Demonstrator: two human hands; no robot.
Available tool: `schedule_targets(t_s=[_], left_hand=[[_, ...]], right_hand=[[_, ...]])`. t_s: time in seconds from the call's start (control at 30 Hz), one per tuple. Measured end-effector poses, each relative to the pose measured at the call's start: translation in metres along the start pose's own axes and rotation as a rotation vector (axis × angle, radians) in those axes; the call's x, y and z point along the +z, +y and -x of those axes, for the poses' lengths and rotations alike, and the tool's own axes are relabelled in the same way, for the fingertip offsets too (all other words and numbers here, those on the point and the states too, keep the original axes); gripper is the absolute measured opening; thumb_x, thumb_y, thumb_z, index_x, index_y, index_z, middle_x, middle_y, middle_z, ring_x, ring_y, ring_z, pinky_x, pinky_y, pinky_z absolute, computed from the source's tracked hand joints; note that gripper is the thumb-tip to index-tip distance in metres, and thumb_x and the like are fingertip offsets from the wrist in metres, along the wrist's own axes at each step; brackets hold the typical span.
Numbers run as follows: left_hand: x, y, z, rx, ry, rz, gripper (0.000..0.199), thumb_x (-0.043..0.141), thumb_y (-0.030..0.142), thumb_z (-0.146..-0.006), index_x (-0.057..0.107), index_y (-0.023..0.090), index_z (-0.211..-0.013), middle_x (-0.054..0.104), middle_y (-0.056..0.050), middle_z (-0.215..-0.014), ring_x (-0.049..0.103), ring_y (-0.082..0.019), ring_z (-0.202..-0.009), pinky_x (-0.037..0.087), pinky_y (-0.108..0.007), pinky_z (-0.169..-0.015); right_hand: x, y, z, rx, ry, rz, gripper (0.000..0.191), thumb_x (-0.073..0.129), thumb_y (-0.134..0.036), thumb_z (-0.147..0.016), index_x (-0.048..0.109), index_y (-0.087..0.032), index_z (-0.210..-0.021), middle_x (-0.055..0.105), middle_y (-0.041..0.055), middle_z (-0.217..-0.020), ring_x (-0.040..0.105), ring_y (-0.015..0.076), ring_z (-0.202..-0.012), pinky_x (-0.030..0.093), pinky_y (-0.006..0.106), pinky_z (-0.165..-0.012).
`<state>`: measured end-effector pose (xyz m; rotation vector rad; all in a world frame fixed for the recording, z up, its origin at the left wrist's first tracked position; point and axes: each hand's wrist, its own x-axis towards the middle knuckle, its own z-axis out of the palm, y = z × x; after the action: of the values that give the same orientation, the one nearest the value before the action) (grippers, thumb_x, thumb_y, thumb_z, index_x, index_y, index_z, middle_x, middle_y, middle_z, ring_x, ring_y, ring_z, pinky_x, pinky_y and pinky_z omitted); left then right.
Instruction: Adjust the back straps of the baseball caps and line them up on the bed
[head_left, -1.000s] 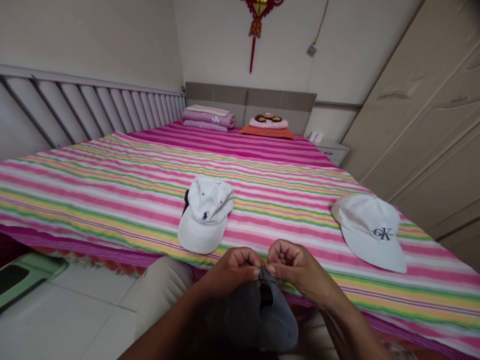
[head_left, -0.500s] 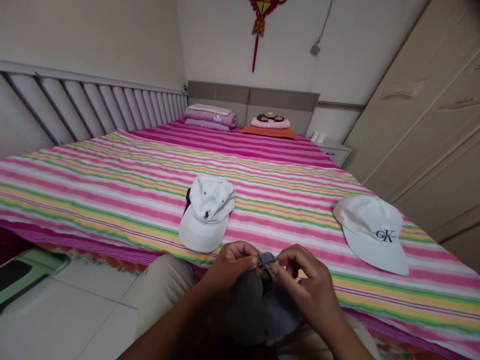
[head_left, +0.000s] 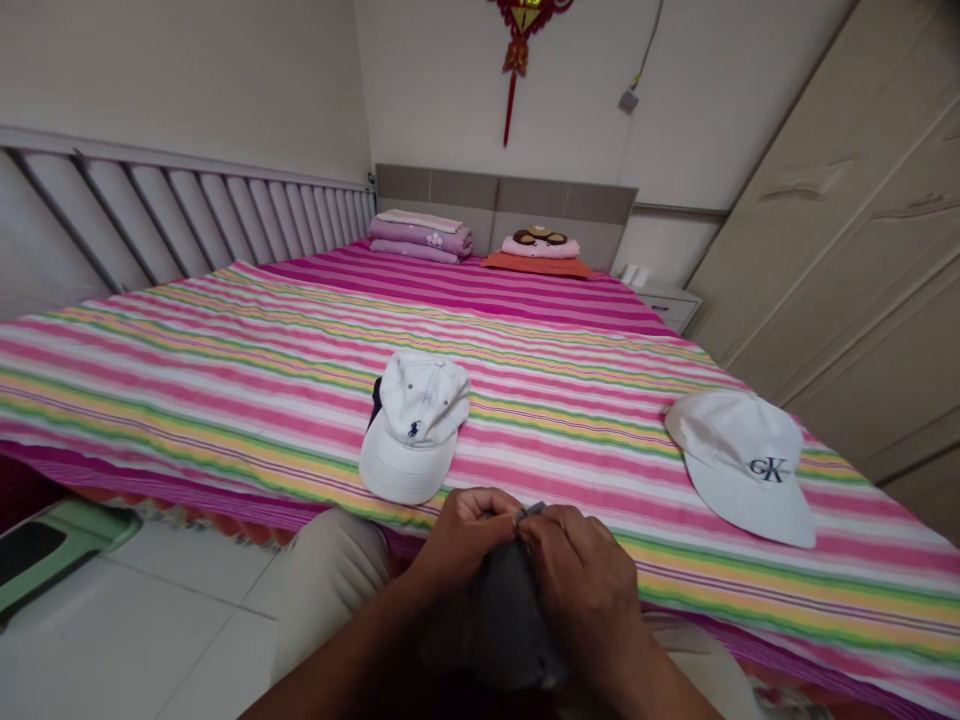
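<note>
A dark grey cap (head_left: pixel 514 622) hangs below my two hands, between my knees. My left hand (head_left: pixel 471 538) pinches the upper edge of the cap at its strap, thumb against fingers. Right beside it, my right hand (head_left: pixel 589 575) is closed on the strap's other side, and its back hides most of the fingertips. On the bed just beyond sits a white cap (head_left: pixel 414 425) with a small navy logo, its brim toward me. Something dark shows under that cap's left side. Farther right lies another white cap (head_left: pixel 739 460) with "CK" letters.
A striped sheet (head_left: pixel 225 370) covers the bed, whose near edge is at my knees. Folded purple bedding (head_left: pixel 420 238) and a pink and orange pile (head_left: pixel 538 255) lie by the headboard (head_left: pixel 442 188). A green stool (head_left: pixel 67 545) stands on the tiled floor at left.
My right hand has moved left and turned over the strap, closing up against my left hand. The cap's opening, visible before, is now covered. The white caps have stayed put.
</note>
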<state>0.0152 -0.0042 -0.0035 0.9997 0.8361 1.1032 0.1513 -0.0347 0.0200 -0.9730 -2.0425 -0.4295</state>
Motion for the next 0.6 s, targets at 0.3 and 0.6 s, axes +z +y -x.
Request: schedule_targets(t_s=[0.3, 0.6], left_hand=[[0.003, 0.000, 0.002, 0.007, -0.041, 0.149, 0.012, 0.067, 0.021, -0.062, 0.059, 0.012, -0.058, 0.061, -0.003, -0.065, 0.053, -0.010, -0.058, 0.038, -0.022, -0.055], [-0.008, 0.008, 0.000, -0.021, -0.299, 0.312, 0.016, 0.069, 0.026, -0.062, 0.063, 0.011, -0.065, 0.060, -0.005, -0.073, 0.054, -0.010, -0.055, 0.040, -0.021, -0.054]], right_hand=[[-0.014, -0.010, 0.006, 0.091, 0.006, -0.473, 0.017, 0.047, -0.010, -0.078, 0.054, -0.021, -0.089, 0.059, 0.0038, -0.074, 0.056, 0.0160, -0.068, 0.044, 0.027, -0.058], [0.000, 0.016, -0.002, 0.781, -0.353, -0.996, 0.029, 0.040, -0.040, -0.084, 0.052, -0.019, -0.102, 0.063, 0.0074, -0.092, 0.059, 0.0203, -0.087, 0.046, 0.031, -0.075]])
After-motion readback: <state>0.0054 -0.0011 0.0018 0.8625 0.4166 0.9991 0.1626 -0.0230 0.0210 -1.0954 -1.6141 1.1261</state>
